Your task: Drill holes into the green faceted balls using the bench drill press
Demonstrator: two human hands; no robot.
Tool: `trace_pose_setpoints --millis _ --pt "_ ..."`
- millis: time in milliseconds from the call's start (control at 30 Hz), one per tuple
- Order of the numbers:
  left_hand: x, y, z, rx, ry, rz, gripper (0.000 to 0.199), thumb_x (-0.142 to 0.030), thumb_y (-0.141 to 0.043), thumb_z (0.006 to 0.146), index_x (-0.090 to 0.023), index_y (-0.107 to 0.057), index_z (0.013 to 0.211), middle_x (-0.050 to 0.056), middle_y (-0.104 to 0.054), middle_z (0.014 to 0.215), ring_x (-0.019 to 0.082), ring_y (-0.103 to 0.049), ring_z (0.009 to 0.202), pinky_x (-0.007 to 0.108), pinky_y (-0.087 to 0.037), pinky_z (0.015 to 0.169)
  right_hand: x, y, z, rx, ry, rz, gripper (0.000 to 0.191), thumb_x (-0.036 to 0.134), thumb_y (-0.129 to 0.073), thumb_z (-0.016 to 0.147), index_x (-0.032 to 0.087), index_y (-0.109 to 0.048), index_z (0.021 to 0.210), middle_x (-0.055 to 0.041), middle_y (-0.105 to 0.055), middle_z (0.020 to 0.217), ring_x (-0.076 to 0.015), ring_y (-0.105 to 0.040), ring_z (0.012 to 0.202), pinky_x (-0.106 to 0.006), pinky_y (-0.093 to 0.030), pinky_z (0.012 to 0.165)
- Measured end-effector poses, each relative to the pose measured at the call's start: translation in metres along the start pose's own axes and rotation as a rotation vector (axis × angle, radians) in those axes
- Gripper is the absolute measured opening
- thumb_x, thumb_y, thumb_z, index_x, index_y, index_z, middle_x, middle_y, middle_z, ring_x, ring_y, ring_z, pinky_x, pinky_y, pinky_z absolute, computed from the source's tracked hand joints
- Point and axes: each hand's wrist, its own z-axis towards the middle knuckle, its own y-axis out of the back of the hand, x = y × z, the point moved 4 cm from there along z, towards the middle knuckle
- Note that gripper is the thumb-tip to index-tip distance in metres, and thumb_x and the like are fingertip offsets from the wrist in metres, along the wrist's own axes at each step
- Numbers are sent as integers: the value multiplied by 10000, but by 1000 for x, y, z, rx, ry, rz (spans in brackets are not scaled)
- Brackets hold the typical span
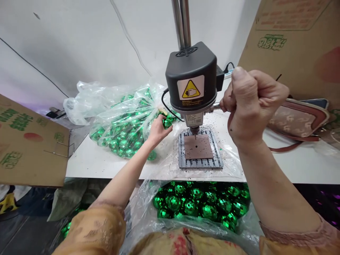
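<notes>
My left hand (158, 129) has its fingers round a shiny green faceted ball (167, 122) at the mouth of a clear plastic bag (87, 102) on the table. Many more such balls fill the bag. My right hand (248, 102) makes a fist round the feed lever (216, 106) of a small black bench drill press (192, 76); most of the lever is hidden in the fist. Below the drill's chuck (194, 130), a brown square plate (203, 150) with a dark hole lies on the slotted metal base (183, 164).
An open bag of green balls (196, 205) sits below the table's front edge, close to my body. Cardboard boxes (29, 141) flank the table. A handbag (294, 118) with a strap lies at right. Dark shavings are scattered round the base.
</notes>
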Motion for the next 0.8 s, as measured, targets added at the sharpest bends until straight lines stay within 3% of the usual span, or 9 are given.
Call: trace_pose_setpoints --millis 67,133,233,333,467,800 --pt "-11 5 -22 -24 51 -477 518 -403 -754 816 -207 -532 1240 89 -668 1062 256 -650 1002 430 -520 927 1 0 -1 -3 -11 -10 466 199 -577 931 155 -349 528 64 -303 485 8 -340 432 -235 -229 468" --pt "-24 -5 -45 96 115 -911 542 -506 -697 873 -242 -505 1305 75 -676 1105 221 -677 976 409 -542 908 1 0 -1 -5 -7 -15 462 196 -575 933 157 -357 528 63 -303 491 7 -342 435 -232 -234 469" --pt "-41 -32 -73 253 231 -1240 569 -574 -706 864 -242 -547 1298 77 -694 1140 214 -706 970 416 -549 925 0 -1 -1 -13 18 -6 468 192 -573 936 163 -344 529 63 -286 483 2 -342 425 -228 -228 457" --pt "-44 -57 -85 195 259 -1216 559 -553 -783 811 -221 -606 1224 63 -716 1101 199 -696 993 380 -532 954 0 -1 -1 -4 39 -5 475 200 -570 942 168 -324 536 66 -272 483 6 -322 407 -223 -231 445" --pt "-45 -79 -85 175 162 -1118 559 -538 -799 800 -217 -609 1216 69 -718 1118 203 -674 1046 356 -525 960 1 -1 -1 14 29 -25 477 223 -561 948 166 -314 543 60 -251 514 17 -319 415 -207 -252 453" --pt "-49 -89 -76 138 11 -897 559 -563 -792 781 -214 -627 1186 90 -697 1201 262 -641 1148 441 -488 1054 5 -2 -3 -10 12 -78 555 437 -623 897 176 -289 538 59 -225 503 4 -301 415 -212 -249 440"
